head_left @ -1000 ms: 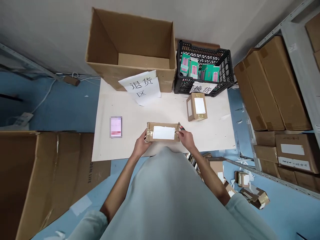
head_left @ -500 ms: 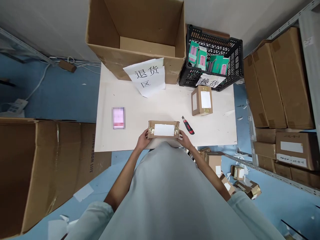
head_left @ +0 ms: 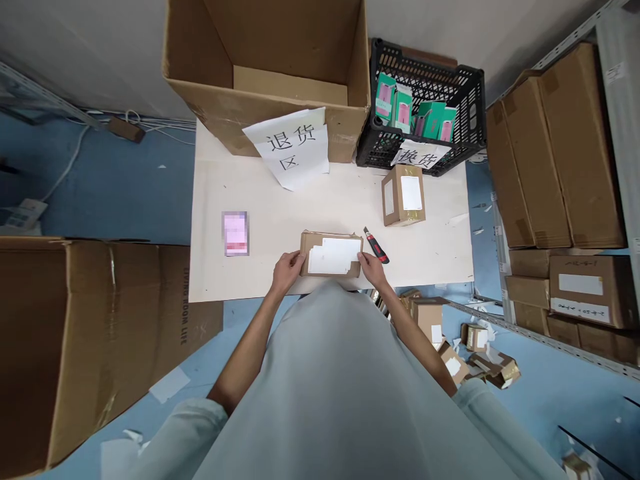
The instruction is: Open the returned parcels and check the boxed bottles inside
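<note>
A small brown cardboard box (head_left: 315, 243) with overlapping white labels on its visible face is held between my two hands at the table's front edge. My left hand (head_left: 288, 270) grips its left end, thumb on the face. At the right end, my right hand (head_left: 372, 268) pinches the box near the label's corner. Just beyond the right hand lies a red and black utility knife (head_left: 376, 247) on the white table (head_left: 280, 213). Behind the knife stands another taped cardboard box (head_left: 403, 195) with white labels.
A large open carton (head_left: 270, 100) with a paper sign stands at the back. Beside it, a black plastic crate (head_left: 425, 73) holds several green and pink boxes. A blurred pink item (head_left: 235, 233) lies on the left. Shelved cartons (head_left: 580, 147) line the right; another open carton (head_left: 135, 333) is at left.
The box in my hands has been turned, so a different face with overlapping labels shows instead of the taped face with one label. My fingers have shifted onto its ends.
</note>
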A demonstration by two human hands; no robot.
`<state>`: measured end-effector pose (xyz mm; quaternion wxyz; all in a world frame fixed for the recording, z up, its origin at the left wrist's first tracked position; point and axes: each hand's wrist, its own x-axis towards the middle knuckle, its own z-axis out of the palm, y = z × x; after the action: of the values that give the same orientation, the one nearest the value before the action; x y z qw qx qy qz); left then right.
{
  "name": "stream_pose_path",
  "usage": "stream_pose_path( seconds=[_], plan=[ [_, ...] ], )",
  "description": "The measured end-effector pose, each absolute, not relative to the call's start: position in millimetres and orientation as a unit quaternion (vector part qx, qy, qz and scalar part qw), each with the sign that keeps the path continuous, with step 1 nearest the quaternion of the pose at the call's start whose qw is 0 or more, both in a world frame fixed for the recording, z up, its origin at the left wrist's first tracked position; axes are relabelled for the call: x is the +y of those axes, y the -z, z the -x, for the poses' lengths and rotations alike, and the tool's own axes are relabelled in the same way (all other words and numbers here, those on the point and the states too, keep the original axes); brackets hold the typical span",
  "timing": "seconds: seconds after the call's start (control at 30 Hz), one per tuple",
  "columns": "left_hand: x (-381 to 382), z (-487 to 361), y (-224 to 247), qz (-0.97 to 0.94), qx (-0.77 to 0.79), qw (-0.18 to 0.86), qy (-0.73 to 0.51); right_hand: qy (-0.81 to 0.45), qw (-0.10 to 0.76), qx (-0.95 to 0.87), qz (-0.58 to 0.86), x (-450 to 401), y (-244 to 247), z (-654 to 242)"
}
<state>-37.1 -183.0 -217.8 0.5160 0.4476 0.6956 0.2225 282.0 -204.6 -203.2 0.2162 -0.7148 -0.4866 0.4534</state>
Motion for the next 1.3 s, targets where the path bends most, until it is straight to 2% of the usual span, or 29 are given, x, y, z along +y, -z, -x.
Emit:
stream_pose_path(
  seconds=[0.2, 0.5, 0.67, 0.87, 1.0, 1.13, 1.3],
  plan=[
    [-193.9, 41.4, 236.5, -0.409, 0.684, 0.560, -0.226, -0.486, 0.224, -0.454, 0.712, -209.8, 222.5, -290.3],
    [-222.9, 41.7, 237.3, -0.402, 0.666, 0.583, -0.234, -0.537, 0.221, -0.434, 0.689, -244.4, 234.7, -285.3],
    [-215.0, 35.0, 227.0, -0.400, 0.664, 0.567, -0.278, -0.515, 0.251, -0.443, 0.690, -235.9, 226.6, -284.9],
    [-198.9, 31.5, 195.3, -0.431, 0.660, 0.516, -0.337, -0.440, 0.304, -0.497, 0.684, -213.6, 190.5, -294.0],
    [-185.9, 23.2, 187.8, -0.440, 0.682, 0.482, -0.330, -0.384, 0.269, -0.539, 0.700, -200.0, 180.1, -294.4],
    [-180.4, 17.3, 193.0, -0.415, 0.703, 0.503, -0.285, -0.379, 0.218, -0.547, 0.714, -194.6, 187.8, -294.1],
    [-193.2, 18.1, 193.3, -0.393, 0.712, 0.502, -0.294, -0.386, 0.252, -0.487, 0.741, -199.1, 196.8, -295.4]
  ],
)
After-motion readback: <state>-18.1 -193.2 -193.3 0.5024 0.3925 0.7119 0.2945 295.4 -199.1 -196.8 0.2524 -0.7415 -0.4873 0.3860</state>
